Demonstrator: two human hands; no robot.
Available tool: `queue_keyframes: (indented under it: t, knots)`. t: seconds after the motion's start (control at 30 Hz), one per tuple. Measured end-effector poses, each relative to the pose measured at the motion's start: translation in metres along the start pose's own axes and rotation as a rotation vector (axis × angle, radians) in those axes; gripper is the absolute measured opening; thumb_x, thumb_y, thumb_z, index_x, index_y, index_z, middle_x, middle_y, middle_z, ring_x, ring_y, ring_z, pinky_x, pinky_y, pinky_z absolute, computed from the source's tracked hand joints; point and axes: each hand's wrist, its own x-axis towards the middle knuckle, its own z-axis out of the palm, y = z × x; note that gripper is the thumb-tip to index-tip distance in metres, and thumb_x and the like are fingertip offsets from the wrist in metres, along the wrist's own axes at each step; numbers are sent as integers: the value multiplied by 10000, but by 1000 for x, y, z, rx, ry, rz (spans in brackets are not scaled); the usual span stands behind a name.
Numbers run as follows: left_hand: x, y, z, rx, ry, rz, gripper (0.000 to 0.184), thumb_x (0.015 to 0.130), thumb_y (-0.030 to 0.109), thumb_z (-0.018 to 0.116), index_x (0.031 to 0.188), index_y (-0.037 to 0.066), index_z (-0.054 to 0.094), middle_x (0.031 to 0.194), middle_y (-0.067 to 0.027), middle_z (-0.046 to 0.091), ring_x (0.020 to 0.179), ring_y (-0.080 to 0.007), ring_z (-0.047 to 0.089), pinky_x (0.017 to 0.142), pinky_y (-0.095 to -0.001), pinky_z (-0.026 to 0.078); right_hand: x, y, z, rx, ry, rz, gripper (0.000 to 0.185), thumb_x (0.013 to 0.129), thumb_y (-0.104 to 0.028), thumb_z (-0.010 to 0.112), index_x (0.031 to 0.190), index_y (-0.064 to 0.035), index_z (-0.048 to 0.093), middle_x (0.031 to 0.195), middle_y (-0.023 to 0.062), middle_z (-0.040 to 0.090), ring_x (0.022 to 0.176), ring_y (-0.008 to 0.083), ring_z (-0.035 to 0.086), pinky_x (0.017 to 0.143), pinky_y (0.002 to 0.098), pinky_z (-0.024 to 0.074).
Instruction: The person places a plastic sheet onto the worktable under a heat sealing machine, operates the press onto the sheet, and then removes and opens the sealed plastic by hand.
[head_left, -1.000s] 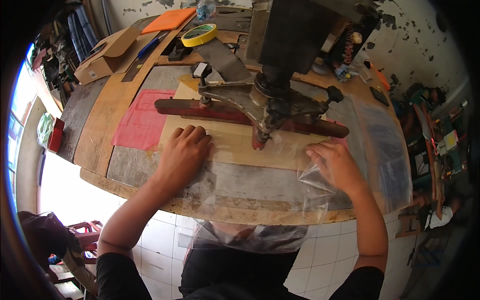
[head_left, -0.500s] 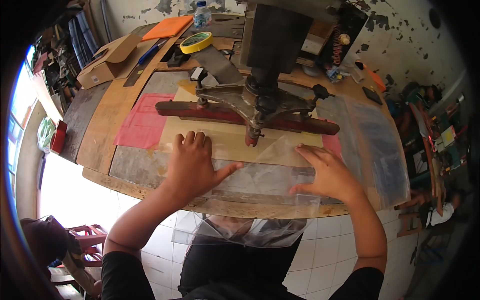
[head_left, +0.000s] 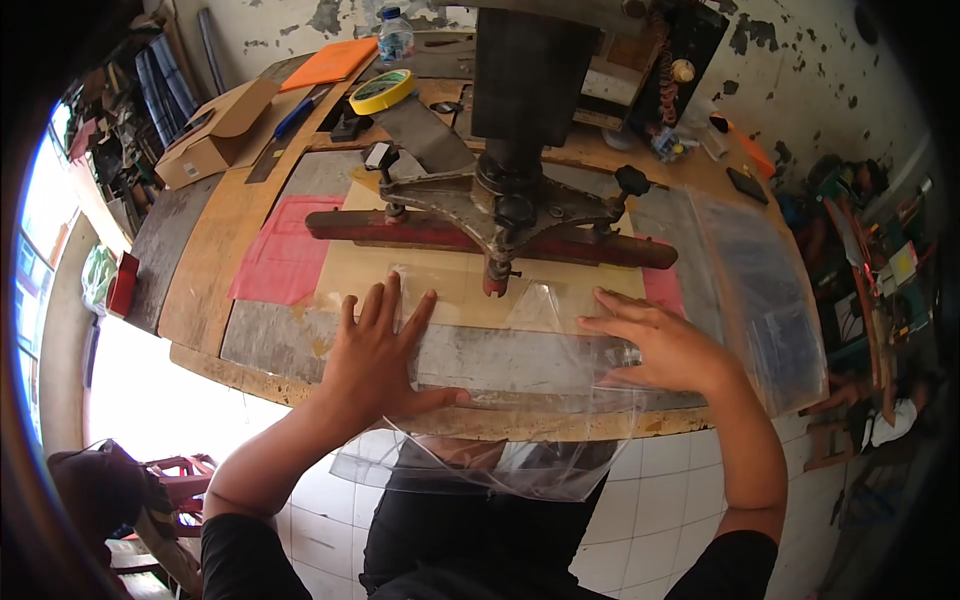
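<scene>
A clear plastic sheet (head_left: 500,375) lies across the front of the worktable and droops over its edge. My left hand (head_left: 375,345) rests on the sheet's left part, fingers spread and pointing away from me. On the right side, my right hand (head_left: 655,345) touches the plastic with its fingers stretched out and apart. Just beyond both hands is a press head with a long red-brown bar (head_left: 480,238), standing over a cream-coloured sheet (head_left: 450,305). Whether the bar touches the material beneath cannot be made out.
Pink patches (head_left: 285,250) flank the cream sheet. A stack of clear sheets (head_left: 775,310) lies at the right. Behind are a yellow tape roll (head_left: 382,92), a cardboard box (head_left: 215,135), a blue cutter (head_left: 295,117), a water bottle (head_left: 396,38) and a phone (head_left: 747,185). People sit at both sides.
My left hand has shifted slightly nearer to me and its fingers have spread. My right hand's fingers have moved a little over the plastic. The sheet's folds have changed.
</scene>
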Motion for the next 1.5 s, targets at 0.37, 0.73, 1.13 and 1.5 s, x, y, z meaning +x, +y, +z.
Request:
queue_keyframes:
  t: [0.37,0.73,1.13,1.5]
  knots:
    - [-4,-5,11,-19,163,70,1356,691,1022,548,1572,-6,480,1552,-440,415,1412,-529,472,1130,-674,371,-4,2,4,-110,81,-93,729,815,-405,873,1486,-249,634,1682,151,421,1490,372,480,1230,480,423]
    - [1,-3,29,49,272,89,1356,718,1036,485,1544,-39,499,1527,-447,439,1359,-527,495,1095,-632,393,0,9,5,-191,112,-95,682,848,-420,818,1487,-255,644,1671,104,446,1515,306,430,1248,475,373]
    - [17,-1,24,47,209,31,1327,741,1014,482,1581,-14,475,1558,-425,422,1400,-498,459,1138,-642,353,13,22,0,-246,154,-117,659,853,-465,795,1470,-281,658,1616,106,490,1491,317,454,1276,521,349]
    - [18,-1,24,57,194,17,1333,730,1016,492,1579,-11,475,1560,-413,429,1410,-492,453,1141,-638,347,19,27,1,-219,165,-122,663,837,-504,795,1450,-280,678,1595,96,517,1444,327,505,1232,495,407]
